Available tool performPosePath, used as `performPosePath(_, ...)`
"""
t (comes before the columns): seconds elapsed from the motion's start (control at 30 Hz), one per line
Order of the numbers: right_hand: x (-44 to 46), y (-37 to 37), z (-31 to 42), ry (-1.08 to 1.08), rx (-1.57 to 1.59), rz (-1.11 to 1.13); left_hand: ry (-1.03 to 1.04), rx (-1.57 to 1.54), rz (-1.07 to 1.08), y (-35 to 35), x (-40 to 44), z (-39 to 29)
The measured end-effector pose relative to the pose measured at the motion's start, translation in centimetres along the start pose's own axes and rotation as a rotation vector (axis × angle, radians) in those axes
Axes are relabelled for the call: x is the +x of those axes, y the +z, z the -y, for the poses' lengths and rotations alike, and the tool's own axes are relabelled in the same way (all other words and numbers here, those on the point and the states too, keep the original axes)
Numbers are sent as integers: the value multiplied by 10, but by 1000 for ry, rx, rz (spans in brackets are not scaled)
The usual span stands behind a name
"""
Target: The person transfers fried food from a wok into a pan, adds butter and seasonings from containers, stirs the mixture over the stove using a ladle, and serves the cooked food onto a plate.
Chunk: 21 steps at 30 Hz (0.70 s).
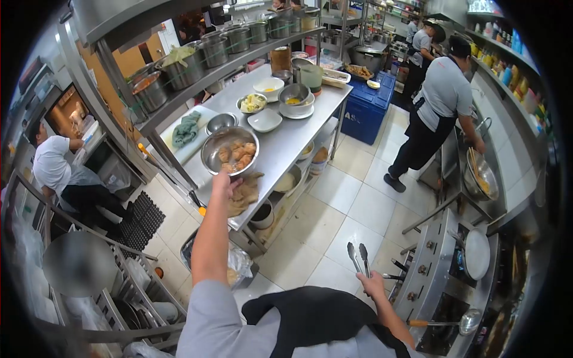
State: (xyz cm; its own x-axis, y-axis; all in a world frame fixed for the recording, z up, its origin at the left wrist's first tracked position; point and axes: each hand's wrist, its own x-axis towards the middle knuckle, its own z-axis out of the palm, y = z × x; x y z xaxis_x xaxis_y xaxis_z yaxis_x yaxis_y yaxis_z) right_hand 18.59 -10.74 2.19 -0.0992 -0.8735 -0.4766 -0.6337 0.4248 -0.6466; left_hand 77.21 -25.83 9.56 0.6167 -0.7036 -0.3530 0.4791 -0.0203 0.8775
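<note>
With fingers closed at its near rim, my left hand (pixel 222 184) holds a steel mixing bowl (pixel 210 147) at the edge of the steel worktable. Browned, fried-looking pieces (pixel 240 156) lie inside the bowl. Just below it, a crumpled brown cloth (pixel 243 194) hangs at the table edge. Low on the right, my right hand (pixel 374 285) grips metal tongs (pixel 364 253), whose dark-tipped arms point away from me and stand slightly apart with nothing between them. Near that hand are the stove's front knobs.
The worktable (pixel 271 140) carries bowls, a white square dish (pixel 264 120) and a green cloth (pixel 186 129). Pots line the shelf above. A blue cooler (pixel 364 113) stands beyond. At right are a pan (pixel 477 255), a ladle (pixel 469 322) and a co-worker (pixel 444 89); another person (pixel 57 161) works at left.
</note>
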Motion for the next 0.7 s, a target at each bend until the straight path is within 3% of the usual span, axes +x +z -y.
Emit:
performPosePath(0.07, 14, 6, 2, -25, -66, 52, -9, -76, -131, -15, 33, -5)
performPosePath(0.13, 29, 21, 10, -59, -141, 102, -37, -182, -96, -12, 11, -16)
performPosePath(0.2, 39, 36, 14, -387, -405, -46, -105, -91, -117, -7, -19, -10)
performPosePath(0.27, 35, 49, 52, -402, -439, -20, 158, 639, 143, 11, -99, 0)
performPosePath(0.3, 27, 52, 81, -483, -551, 80, 544, 996, 213, 18, -141, 23)
performPosePath(0.33, 21, 58, 108, -565, -666, 185, 308, 1043, 464, 30, -184, 28)
performPosePath(0.4, 10, 78, 149, -870, -704, 181, 1169, 1387, 659, 23, -231, 61)
performPosePath(0.47, 12, 108, 181, -1198, -696, 193, 1170, 1539, 595, 12, -245, 84)
performPosePath(0.53, -15, 119, 226, -1225, -696, 233, 1174, 1694, 528, -1, -245, 82)
performPosePath(0.6, -27, 129, 257, -1243, -694, 262, 819, 1753, 536, -16, -235, 58)
performPosePath(0.67, -30, 140, 276, -1583, -614, 73, 832, 1859, 360, -38, -235, 29)
performPosePath(0.7, -40, 135, 292, -1604, -617, 79, 875, 1906, 232, -55, -231, 16)
